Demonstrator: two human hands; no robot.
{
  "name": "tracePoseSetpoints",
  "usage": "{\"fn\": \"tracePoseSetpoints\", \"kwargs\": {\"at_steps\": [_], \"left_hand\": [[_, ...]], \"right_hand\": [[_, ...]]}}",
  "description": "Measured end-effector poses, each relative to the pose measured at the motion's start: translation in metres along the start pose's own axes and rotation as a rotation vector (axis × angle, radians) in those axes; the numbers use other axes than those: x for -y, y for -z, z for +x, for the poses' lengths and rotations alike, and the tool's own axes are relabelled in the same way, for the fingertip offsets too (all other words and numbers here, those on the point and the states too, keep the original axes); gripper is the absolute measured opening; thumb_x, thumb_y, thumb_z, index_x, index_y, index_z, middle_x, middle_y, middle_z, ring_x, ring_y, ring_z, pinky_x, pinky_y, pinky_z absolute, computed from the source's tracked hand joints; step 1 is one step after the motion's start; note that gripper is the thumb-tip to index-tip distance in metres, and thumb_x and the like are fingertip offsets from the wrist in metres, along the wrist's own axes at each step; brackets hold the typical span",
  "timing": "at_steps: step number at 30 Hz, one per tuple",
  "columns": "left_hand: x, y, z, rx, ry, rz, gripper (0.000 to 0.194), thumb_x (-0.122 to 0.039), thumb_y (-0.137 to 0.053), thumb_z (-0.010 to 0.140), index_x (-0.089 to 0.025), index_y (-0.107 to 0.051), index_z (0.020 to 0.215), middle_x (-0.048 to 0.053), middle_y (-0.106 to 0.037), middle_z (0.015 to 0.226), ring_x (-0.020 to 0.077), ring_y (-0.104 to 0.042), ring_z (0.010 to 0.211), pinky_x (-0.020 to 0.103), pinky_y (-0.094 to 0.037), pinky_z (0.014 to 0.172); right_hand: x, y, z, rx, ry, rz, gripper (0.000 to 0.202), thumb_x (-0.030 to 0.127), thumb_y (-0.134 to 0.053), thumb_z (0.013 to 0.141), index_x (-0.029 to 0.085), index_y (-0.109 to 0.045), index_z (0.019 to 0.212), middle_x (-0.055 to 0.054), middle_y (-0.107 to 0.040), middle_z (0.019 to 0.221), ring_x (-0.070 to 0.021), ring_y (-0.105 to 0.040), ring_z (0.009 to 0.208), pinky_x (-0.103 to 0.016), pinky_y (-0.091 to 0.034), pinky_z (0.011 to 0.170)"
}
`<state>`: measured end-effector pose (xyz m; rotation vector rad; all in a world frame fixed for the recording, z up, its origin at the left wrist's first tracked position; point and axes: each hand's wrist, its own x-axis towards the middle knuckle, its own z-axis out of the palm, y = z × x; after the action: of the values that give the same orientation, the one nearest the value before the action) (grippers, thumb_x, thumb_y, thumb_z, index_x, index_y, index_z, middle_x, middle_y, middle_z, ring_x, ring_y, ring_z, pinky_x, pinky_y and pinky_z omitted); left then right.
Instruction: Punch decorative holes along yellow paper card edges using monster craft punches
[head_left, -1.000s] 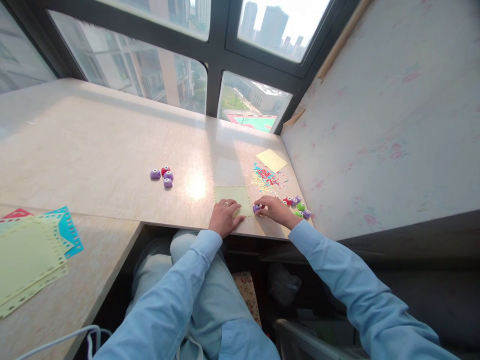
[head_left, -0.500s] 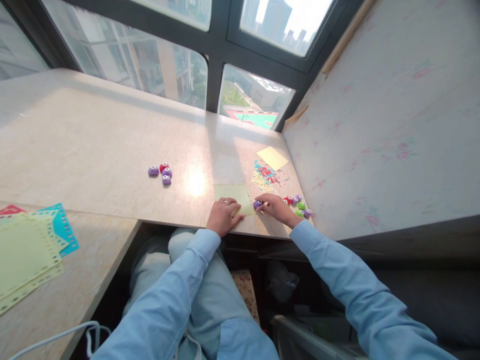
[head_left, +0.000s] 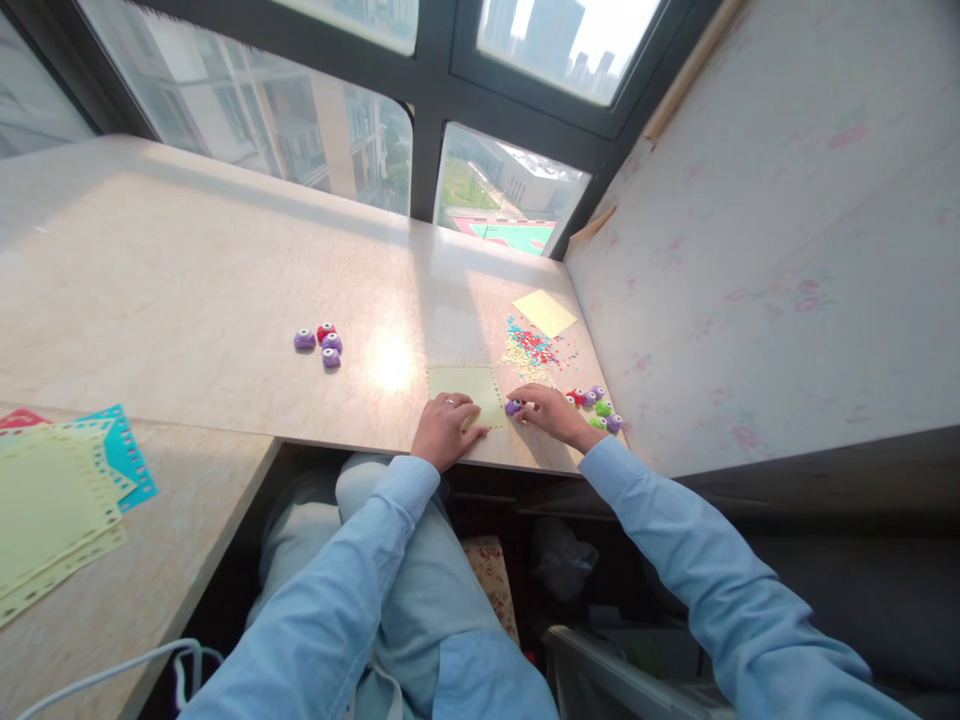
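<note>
The left hand (head_left: 446, 430) rests at seven o'clock on a pale sheet (head_left: 465, 381), thumb and fingers spread apart. The right hand (head_left: 553, 414) has thumb and fingertips narrowed round a purple punch (head_left: 513, 408) at the sheet's three o'clock edge; whether the punch bites it, I cannot tell. Confetti (head_left: 531, 345) lies at two o'clock, a yellow square (head_left: 545, 313) just past it; more punches (head_left: 602, 408) sit at three o'clock from the right hand
</note>
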<state>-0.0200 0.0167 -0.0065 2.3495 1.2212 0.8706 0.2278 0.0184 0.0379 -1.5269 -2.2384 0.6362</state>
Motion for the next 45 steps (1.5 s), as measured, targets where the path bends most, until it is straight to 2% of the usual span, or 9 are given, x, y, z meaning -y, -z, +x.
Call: {"fn": "tracePoseSetpoints", "kwargs": {"at_steps": [5, 18, 25, 40, 45], "left_hand": [[-0.0006, 0.0010, -0.0001, 0.007, 0.004, -0.002, 0.022, -0.037, -0.075, 0.081, -0.021, -0.072, 0.096, 0.007, -0.070, 0.108, 0.0253, -0.059, 0.102, 0.042, -0.047, 0.088], [-0.0010, 0.0016, -0.0007, 0.005, 0.007, -0.006, 0.022, -0.036, -0.075, 0.081, -0.021, -0.071, 0.096, 0.007, -0.070, 0.108, 0.0252, -0.060, 0.101, 0.042, -0.047, 0.087], [-0.0008, 0.0015, -0.0005, 0.003, 0.003, -0.006, 0.021, -0.036, -0.074, 0.081, -0.021, -0.071, 0.096, 0.007, -0.070, 0.108, 0.0251, -0.060, 0.101, 0.042, -0.048, 0.089], [-0.0009, 0.0015, -0.0007, 0.012, 0.004, -0.019, 0.021, -0.037, -0.073, 0.083, -0.022, -0.071, 0.096, 0.006, -0.070, 0.109, 0.0247, -0.059, 0.102, 0.041, -0.047, 0.089], [-0.0010, 0.0017, -0.0006, 0.006, -0.003, -0.015, 0.021, -0.038, -0.073, 0.083, -0.021, -0.071, 0.096, 0.006, -0.070, 0.109, 0.0248, -0.060, 0.101, 0.041, -0.047, 0.089]], "right_hand": [[-0.0015, -0.0022, 0.0000, -0.018, 0.012, 0.006, 0.028, 0.012, -0.063, 0.081, 0.020, -0.072, 0.106, -0.006, -0.068, 0.109, -0.0164, -0.063, 0.100, -0.028, -0.051, 0.088], [0.0018, -0.0011, 0.0035, 0.001, 0.024, -0.028, 0.031, 0.012, -0.063, 0.081, 0.022, -0.072, 0.109, -0.006, -0.067, 0.114, -0.0186, -0.062, 0.106, -0.034, -0.048, 0.098], [-0.0033, -0.0034, 0.0028, -0.026, 0.029, -0.012, 0.032, 0.013, -0.065, 0.080, 0.022, -0.072, 0.110, -0.006, -0.067, 0.113, -0.0174, -0.062, 0.104, -0.031, -0.050, 0.095], [0.0008, -0.0021, 0.0045, 0.000, 0.027, -0.015, 0.033, 0.011, -0.064, 0.080, 0.021, -0.072, 0.111, -0.007, -0.066, 0.115, -0.0186, -0.061, 0.107, -0.034, -0.047, 0.100], [-0.0006, -0.0055, 0.0048, -0.011, 0.017, 0.006, 0.031, 0.013, -0.064, 0.081, 0.022, -0.072, 0.109, -0.006, -0.067, 0.112, -0.0170, -0.062, 0.103, -0.031, -0.049, 0.094]]}}
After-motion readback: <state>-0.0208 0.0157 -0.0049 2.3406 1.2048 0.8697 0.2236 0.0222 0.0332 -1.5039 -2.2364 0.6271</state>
